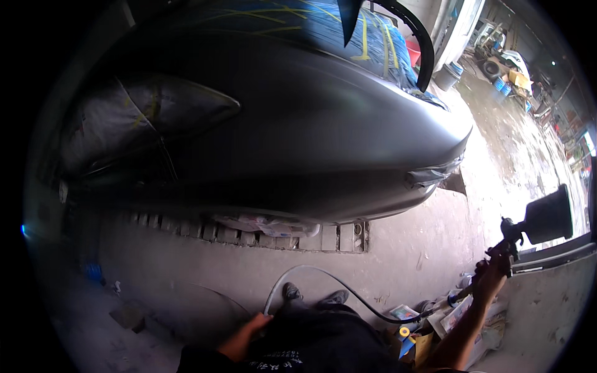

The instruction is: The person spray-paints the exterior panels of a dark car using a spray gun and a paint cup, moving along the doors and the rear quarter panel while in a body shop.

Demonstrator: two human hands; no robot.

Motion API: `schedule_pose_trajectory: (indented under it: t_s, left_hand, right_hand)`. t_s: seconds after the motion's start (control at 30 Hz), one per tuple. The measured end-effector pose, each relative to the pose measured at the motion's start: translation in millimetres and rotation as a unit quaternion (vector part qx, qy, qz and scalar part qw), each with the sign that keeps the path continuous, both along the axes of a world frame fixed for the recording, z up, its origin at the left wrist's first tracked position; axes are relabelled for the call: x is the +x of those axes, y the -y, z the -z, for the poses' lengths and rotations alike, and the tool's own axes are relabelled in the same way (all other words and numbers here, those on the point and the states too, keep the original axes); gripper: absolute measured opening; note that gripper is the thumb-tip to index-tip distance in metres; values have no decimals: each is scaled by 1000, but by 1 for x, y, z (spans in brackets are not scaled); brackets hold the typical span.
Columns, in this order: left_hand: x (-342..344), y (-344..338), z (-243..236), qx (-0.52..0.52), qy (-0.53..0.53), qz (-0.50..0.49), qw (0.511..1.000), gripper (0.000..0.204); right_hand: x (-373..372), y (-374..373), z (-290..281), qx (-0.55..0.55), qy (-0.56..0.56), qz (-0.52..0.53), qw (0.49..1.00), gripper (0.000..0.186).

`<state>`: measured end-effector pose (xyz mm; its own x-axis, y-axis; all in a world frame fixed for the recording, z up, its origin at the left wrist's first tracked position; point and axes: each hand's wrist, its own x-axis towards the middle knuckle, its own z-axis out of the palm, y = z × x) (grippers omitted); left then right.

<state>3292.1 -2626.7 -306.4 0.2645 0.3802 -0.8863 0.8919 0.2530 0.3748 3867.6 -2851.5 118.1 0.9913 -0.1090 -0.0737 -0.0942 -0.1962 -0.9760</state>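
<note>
My right hand (491,281) is raised at the right, its fingers wrapped round the handle of a paint spray gun (511,234). A dark cup (548,216) sits on the gun. From the gun's lower end a grey air hose (354,292) loops across in front of my body to my left hand (257,324). That hand is closed round the hose near my waist. Ahead of me stands a car with a grey body panel (298,124); the gun is apart from it, to the right. Plastic sheeting (249,18) with yellow tape covers part of the car.
Below the car runs a floor grating (249,238) with crumpled sheeting on it. Papers, yellow rolls and cans (407,339) lie by my right arm, beside a low wall (547,304). A blue object (93,272) lies at the left. Buckets (449,76) stand far right.
</note>
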Motion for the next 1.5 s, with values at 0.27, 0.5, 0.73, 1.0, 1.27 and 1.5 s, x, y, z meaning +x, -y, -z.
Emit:
schedule_pose_trajectory:
  t_s: [0.27,0.5,0.73,1.0,1.27,1.5]
  left_hand:
    - [-78,5,1,-74,164,-200,963,29]
    - [-122,12,-8,-81,80,-192,975,29]
    - [-94,12,-2,-51,69,-132,988,30]
    - [48,13,-5,-24,116,66,991,31]
    - [173,51,-24,-40,-30,39,998,36]
    - [147,71,-18,-16,-23,8,1000,29]
  right_hand:
    - [-155,-160,27,53,-49,-497,865,20]
    - [-208,-258,-5,174,-131,-624,750,37]
    - [-95,-180,-5,274,-76,-412,866,19]
    - [86,16,-40,79,-1,-55,995,26]
    - [186,95,-34,10,72,-37,997,22]
    - [155,-29,-44,45,13,-288,956,19]
